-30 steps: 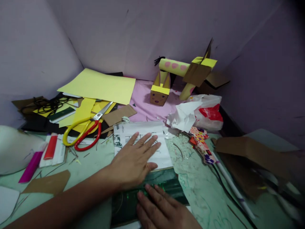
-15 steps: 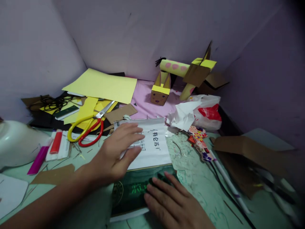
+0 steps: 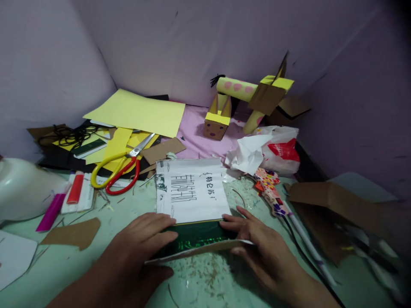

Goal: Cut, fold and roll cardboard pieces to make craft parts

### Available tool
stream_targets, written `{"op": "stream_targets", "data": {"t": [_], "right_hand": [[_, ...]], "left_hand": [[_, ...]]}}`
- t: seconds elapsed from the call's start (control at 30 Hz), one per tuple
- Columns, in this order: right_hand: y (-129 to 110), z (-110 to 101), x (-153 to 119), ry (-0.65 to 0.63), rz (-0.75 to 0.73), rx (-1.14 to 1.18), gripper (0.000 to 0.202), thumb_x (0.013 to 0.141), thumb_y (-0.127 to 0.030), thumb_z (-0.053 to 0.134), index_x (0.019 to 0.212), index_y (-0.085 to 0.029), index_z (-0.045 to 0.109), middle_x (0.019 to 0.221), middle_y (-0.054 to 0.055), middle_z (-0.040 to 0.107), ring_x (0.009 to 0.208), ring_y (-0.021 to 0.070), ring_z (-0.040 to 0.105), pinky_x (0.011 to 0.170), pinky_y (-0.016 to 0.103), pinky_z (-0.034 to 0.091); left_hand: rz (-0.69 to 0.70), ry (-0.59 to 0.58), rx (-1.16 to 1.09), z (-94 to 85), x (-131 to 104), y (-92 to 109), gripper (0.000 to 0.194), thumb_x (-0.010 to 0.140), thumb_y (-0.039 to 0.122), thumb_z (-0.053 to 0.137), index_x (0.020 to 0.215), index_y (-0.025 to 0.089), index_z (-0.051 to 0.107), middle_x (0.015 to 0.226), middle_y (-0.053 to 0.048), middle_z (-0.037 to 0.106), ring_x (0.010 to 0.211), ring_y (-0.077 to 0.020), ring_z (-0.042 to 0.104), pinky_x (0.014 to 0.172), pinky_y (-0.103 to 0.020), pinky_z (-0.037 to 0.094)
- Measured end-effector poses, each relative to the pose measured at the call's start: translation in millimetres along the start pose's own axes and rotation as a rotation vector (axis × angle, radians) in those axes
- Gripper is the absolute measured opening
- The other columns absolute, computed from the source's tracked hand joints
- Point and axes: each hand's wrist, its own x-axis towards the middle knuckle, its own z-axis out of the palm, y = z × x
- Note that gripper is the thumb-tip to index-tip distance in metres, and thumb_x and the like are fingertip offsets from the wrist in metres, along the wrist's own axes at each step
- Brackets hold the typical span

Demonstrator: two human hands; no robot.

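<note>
A white and green printed cardboard piece (image 3: 192,192) lies in front of me, its far white part flat on the table and its near green edge raised toward me. My left hand (image 3: 141,244) grips the left side of the green part, fingers on top and thumb below. On the right side, my right hand (image 3: 263,244) holds the same piece, with fingers over the green face and thumb under the near edge. Yellow-and-red-handled scissors (image 3: 120,171) lie beyond my left hand.
Yellow paper (image 3: 141,113) and scraps sit at the back left, beside a white bottle (image 3: 25,190). A box-headed paper animal (image 3: 217,124) stands at the back. A plastic bag (image 3: 281,149), a glue gun (image 3: 272,196) and brown cardboard (image 3: 340,205) are on the right.
My left hand has come back from the white part to the green part's left edge. My right hand has shifted to the right edge, and the cardboard's near end has been lifted.
</note>
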Motion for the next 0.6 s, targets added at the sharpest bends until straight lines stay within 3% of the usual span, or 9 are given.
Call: {"op": "stream_targets", "data": {"t": [0.1,0.17,0.23,0.3,0.33,0.4,0.5,0.6], "right_hand": [[1,-3,6,0.001,0.06,0.083,0.009,0.084,-0.022,0.052,0.092,-0.024,0.049,0.096,0.006,0.072,0.097,0.0233,0.067,0.092,0.043,0.049],[0,-5,10,0.009,0.09,0.056,0.009,0.085,-0.025,0.052,0.093,-0.023,0.054,0.083,0.005,0.071,0.08,0.0214,0.07,0.073,0.034,0.056],[-1,-4,16,0.027,0.148,-0.003,0.01,0.086,-0.028,0.05,0.09,-0.02,0.056,0.058,0.0,0.063,0.05,0.0153,0.062,0.048,0.024,0.05],[0,-1,22,0.056,0.249,-0.037,0.012,0.087,-0.03,0.049,0.087,-0.019,0.055,0.044,-0.006,0.05,0.035,0.0106,0.048,0.035,0.021,0.037],[1,1,25,0.07,0.303,-0.039,0.014,0.087,-0.031,0.049,0.09,-0.019,0.056,0.042,-0.007,0.046,0.033,0.01,0.044,0.033,0.021,0.034],[3,3,30,0.103,0.36,-0.031,0.025,0.087,-0.03,0.05,0.109,-0.018,0.055,0.045,-0.007,0.048,0.035,0.0108,0.045,0.032,0.022,0.033],[6,3,32,0.119,0.227,-0.013,0.046,0.086,-0.02,0.052,0.13,-0.029,0.045,0.068,-0.002,0.067,0.052,0.0146,0.063,0.044,0.023,0.049],[8,0,32,0.099,0.101,0.035,0.052,0.083,-0.011,0.053,0.127,-0.04,0.049,0.104,-0.001,0.071,0.086,0.0182,0.07,0.067,0.026,0.059]], "left_hand": [[-0.076,0.008,-0.038,-7.3,1,-5,0.044,0.079,0.026,0.06,0.121,0.037,0.051,0.128,0.0,0.058,0.12,-0.023,0.051,0.101,-0.04,0.044],[-0.165,0.024,-0.098,-10.2,7,-3,0.033,0.084,0.029,0.055,0.116,0.037,0.056,0.119,0.001,0.064,0.113,-0.0215,0.057,0.094,-0.035,0.049],[-0.27,0.013,-0.131,-11.8,20,1,0.021,0.088,0.032,0.048,0.101,0.033,0.064,0.098,0.003,0.072,0.093,-0.0186,0.067,0.079,-0.028,0.055],[-0.389,-0.029,-0.111,-12.8,35,5,0.029,0.09,0.037,0.041,0.077,0.027,0.065,0.067,0.004,0.07,0.063,-0.0154,0.067,0.055,-0.022,0.054],[-0.455,-0.025,-0.089,-13.0,41,5,0.033,0.091,0.04,0.039,0.073,0.025,0.062,0.059,0.004,0.066,0.053,-0.0147,0.064,0.047,-0.021,0.051],[-0.535,0.04,-0.043,-12.2,48,2,0.03,0.091,0.043,0.038,0.084,0.025,0.062,0.062,0.004,0.068,0.053,-0.0158,0.064,0.042,-0.021,0.048],[-0.44,0.139,0.002,-8.3,39,-8,0.03,0.089,0.036,0.043,0.118,0.033,0.051,0.097,0.004,0.073,0.08,-0.018,0.069,0.06,-0.021,0.055],[-0.319,0.163,0.085,-4.6,20,-14,0.035,0.089,0.033,0.045,0.122,0.045,0.048,0.11,0.01,0.068,0.092,-0.0162,0.067,0.08,-0.022,0.052]]}}
